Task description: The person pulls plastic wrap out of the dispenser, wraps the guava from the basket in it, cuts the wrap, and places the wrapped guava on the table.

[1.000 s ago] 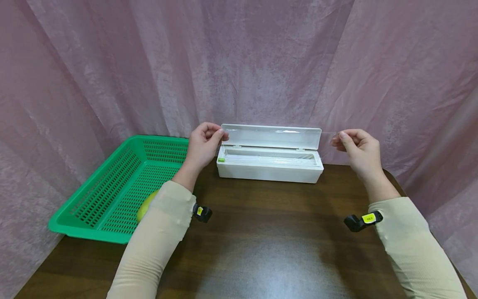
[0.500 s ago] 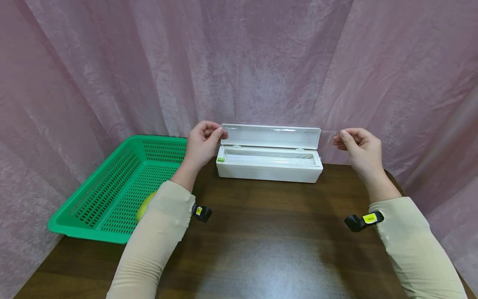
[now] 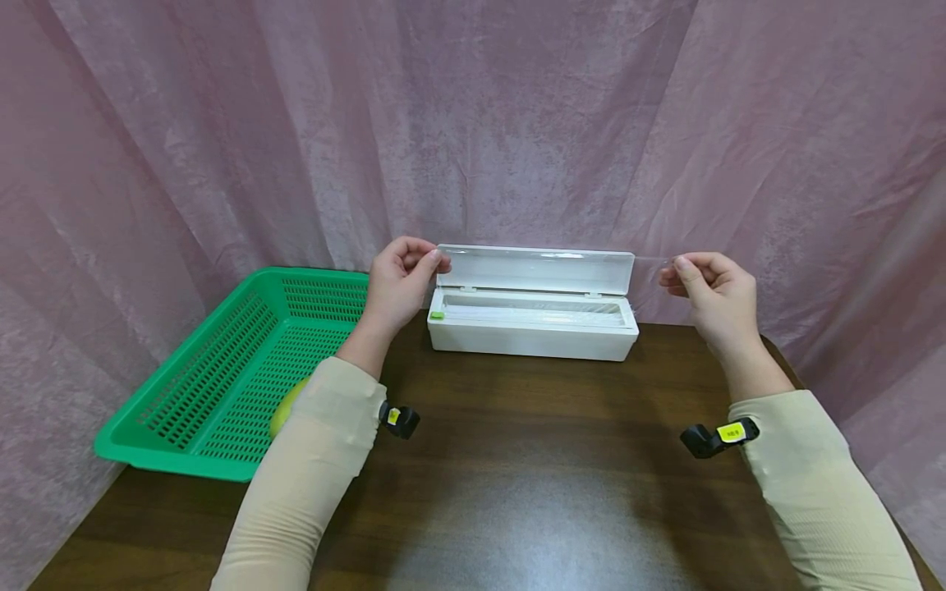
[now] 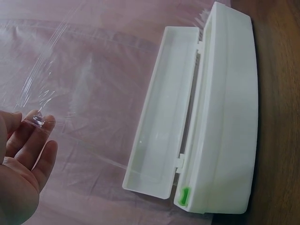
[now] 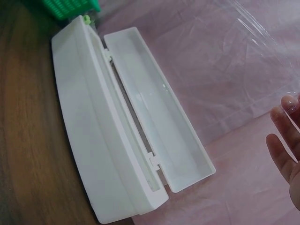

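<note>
A sheet of clear plastic wrap (image 4: 44, 65) stretches between the two raised hands. My left hand (image 3: 401, 283) pinches one corner between thumb and fingers, just left of the raised lid; the left wrist view shows the film bunched at the fingertips. On the other side, my right hand (image 3: 713, 291) pinches the opposite corner, to the right of the box. Between and below them a white wrap dispenser box (image 3: 532, 338) stands on the table with its lid (image 3: 535, 271) tipped back. A green slider (image 3: 438, 315) sits at the box's left end.
A green plastic basket (image 3: 177, 468) stands on the left of the brown wooden table (image 3: 532, 476). Inside it lies a yellow-green round thing (image 3: 287, 407), partly hidden by the left sleeve. A pink curtain (image 3: 517, 123) hangs behind the table.
Both hands have risen very slightly, still holding the film taut. The box and basket look the same apart from a tiny shift of the view.
</note>
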Tool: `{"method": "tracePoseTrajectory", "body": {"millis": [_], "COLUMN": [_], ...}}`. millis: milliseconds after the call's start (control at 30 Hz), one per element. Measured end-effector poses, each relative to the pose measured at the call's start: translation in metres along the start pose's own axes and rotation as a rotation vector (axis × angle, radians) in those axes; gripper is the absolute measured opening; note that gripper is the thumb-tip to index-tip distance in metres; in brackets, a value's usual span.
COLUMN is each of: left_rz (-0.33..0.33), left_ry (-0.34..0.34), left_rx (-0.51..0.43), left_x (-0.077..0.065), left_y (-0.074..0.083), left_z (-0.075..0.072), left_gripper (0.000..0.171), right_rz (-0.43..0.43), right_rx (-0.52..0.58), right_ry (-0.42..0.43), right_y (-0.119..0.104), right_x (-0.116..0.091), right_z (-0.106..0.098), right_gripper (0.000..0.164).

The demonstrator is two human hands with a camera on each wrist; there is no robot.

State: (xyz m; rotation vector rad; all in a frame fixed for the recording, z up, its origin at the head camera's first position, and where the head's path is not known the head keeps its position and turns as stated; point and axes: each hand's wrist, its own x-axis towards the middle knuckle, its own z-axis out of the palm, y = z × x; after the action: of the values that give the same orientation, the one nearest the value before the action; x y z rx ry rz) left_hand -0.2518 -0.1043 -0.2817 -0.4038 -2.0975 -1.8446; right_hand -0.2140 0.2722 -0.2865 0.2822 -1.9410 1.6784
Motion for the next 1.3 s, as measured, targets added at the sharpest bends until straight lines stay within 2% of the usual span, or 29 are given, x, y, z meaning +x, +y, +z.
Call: {"method": "tracePoseTrajectory", "body": {"millis": [333,1067,1300], "left_rz": [0.001,0.063,0.061], "left_ry": [-0.002,-0.002,-0.001], "left_rx": [0.000,-0.044,-0.056], "left_x": [-0.001,-0.004,-0.006], "left_y": [0.003,0.008,0.012], "left_z": [-0.001,-0.002,-0.002], "left_gripper": [0.018,0.015,0.016], "right_rz": [0.007,-0.019,-0.014], "right_rx": [0.014,0.074,0.045], "right_ry": [-0.002,0.008,0.016], "right_y": [-0.003,-0.010,-0.013], "right_x": [0.000,0.001,0.002], "right_z": [0.000,-0.002,-0.003], "right_gripper": [0.015,0.008,0.009]}}
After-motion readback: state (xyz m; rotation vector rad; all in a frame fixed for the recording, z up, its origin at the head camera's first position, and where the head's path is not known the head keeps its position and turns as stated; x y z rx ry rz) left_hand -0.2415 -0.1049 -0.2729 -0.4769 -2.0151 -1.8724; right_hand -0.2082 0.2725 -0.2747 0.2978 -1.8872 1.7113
